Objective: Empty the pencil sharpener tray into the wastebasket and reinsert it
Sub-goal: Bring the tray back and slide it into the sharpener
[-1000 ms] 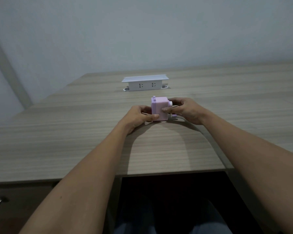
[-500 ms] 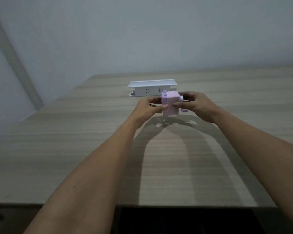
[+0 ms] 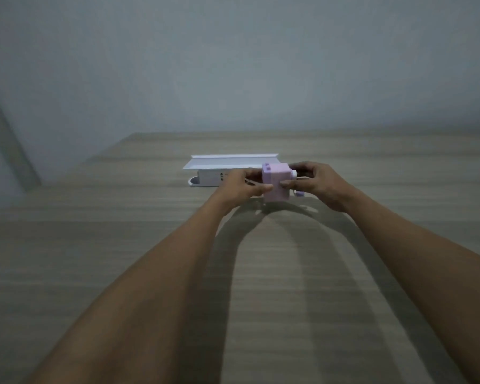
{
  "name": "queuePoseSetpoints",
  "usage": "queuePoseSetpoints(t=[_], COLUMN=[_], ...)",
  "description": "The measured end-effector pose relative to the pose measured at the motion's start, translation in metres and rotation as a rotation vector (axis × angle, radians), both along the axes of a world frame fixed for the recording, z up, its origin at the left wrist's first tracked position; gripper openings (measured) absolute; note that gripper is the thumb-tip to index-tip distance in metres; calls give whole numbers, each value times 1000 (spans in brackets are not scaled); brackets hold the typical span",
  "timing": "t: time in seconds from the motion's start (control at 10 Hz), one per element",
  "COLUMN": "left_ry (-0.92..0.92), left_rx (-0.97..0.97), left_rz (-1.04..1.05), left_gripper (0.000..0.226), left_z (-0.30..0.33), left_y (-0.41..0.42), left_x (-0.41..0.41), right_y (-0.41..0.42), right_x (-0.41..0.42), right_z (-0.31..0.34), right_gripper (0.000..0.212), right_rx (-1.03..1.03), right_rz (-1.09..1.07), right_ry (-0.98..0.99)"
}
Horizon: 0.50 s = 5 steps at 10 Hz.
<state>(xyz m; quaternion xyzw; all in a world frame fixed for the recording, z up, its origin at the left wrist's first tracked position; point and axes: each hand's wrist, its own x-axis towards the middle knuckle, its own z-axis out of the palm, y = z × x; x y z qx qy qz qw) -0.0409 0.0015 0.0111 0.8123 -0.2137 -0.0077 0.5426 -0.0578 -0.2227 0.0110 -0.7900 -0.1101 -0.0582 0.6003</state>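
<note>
A small pink pencil sharpener (image 3: 277,183), box-shaped with a crank on its right side, is held just above the wooden desk (image 3: 122,259). My left hand (image 3: 237,187) grips its left side with thumb and fingers. My right hand (image 3: 315,184) holds its right side near the crank. Its tray cannot be made out separately. No wastebasket is in view.
A white pop-up power socket box (image 3: 222,170) with its lid raised stands on the desk just behind my left hand. A plain grey wall rises behind the desk. The desk's left edge runs diagonally at far left.
Both hands have lifted the sharpener off the desk and carried it slightly away from me, toward the socket box. The camera has tilted up, so the desk's near edge has left view.
</note>
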Motion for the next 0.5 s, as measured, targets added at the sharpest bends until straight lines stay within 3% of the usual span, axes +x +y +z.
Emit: queuePoseSetpoints(t=[0.5], left_ry=[-49], left_rx=[-34], left_rz=[104], left_gripper=[51], left_z=[-40], left_y=[-15], left_x=[55], right_y=[1], right_x=[44], right_z=[-38], right_gripper=[51], right_rx=[86], right_rz=[-58], right_ry=[-33])
